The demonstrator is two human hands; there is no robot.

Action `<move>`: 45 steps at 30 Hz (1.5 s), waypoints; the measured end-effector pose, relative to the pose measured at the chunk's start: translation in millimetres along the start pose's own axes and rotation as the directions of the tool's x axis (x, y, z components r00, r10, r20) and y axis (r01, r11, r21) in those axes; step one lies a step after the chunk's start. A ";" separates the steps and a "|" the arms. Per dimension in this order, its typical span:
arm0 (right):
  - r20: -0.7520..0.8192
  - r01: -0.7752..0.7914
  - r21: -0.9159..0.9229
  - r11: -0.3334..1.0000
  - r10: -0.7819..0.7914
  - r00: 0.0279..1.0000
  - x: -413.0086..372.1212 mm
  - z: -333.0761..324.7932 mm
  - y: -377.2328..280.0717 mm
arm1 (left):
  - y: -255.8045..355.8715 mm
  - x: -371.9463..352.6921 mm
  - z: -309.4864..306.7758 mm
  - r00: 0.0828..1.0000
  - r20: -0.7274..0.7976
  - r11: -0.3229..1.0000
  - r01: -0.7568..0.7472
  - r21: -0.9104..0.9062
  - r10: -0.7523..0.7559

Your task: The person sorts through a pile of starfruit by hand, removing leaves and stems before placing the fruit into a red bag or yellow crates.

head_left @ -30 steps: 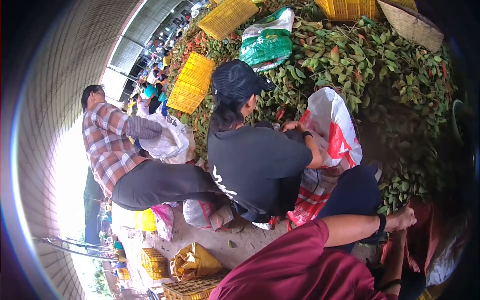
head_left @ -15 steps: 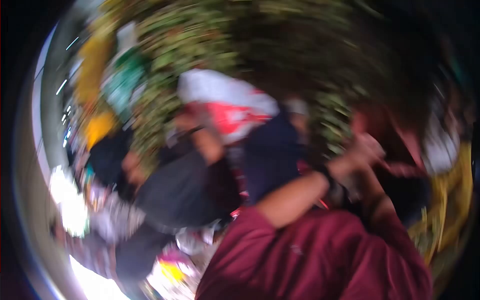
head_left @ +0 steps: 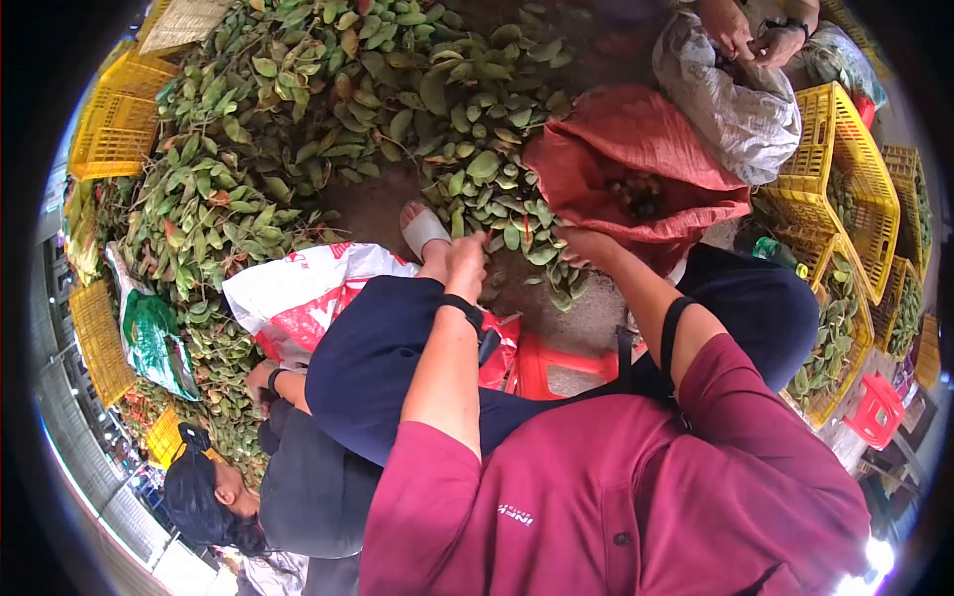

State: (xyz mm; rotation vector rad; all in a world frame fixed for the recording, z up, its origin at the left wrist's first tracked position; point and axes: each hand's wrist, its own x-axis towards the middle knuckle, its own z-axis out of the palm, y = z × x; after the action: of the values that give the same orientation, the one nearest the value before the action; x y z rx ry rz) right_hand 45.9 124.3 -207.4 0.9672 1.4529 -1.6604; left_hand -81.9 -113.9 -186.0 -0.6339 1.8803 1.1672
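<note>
Between the bare left hand [head_left: 465, 268] and bare right hand [head_left: 593, 248] lies a strip of green leafy stems [head_left: 512, 235], running away from the body; the right is nearer the open red woven sack [head_left: 636, 134]. Both hands' fingers curl; whether they grip anything, I cannot tell.

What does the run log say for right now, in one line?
left hand: at leafy stems | right hand: near red sack | red sack: open, small round things inside | co-worker's hands: at grayish sack
</note>
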 end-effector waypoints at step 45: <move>-0.403 0.616 -0.470 0.632 -0.775 0.487 112.3 -1.1 -143.6 | 152.4 118.4 31.2 0.761 0.036 0.513 -0.471 0.718 0.648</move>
State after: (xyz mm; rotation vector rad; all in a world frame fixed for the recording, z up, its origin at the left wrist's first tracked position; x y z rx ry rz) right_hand -132.7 136.7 -241.5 0.7772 2.7271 -1.6776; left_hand -248.9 -17.8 -219.0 0.3401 2.6336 0.6245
